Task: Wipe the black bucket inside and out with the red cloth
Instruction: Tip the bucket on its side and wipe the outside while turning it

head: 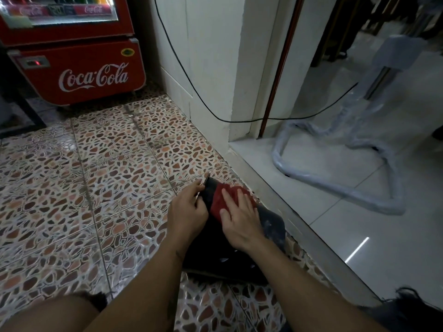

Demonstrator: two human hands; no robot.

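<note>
The black bucket [273, 224] lies on its side on the patterned floor, close to a raised step on the right. Its far end points away from me. The red cloth [221, 200] is spread over the upper outside of the bucket near that far end. My right hand [237, 219] presses flat on the cloth, fingers spread. My left hand [187, 209] grips the bucket's far left edge, steadying it. Most of the bucket's near part is hidden under my forearms.
A red Coca-Cola cooler [79, 73] stands at the back left. A white wall corner [211, 80] with a black cable [191, 85] rises behind the bucket. On the raised white floor to the right stands a plastic-wrapped metal frame [374, 144]. My knees show at the bottom.
</note>
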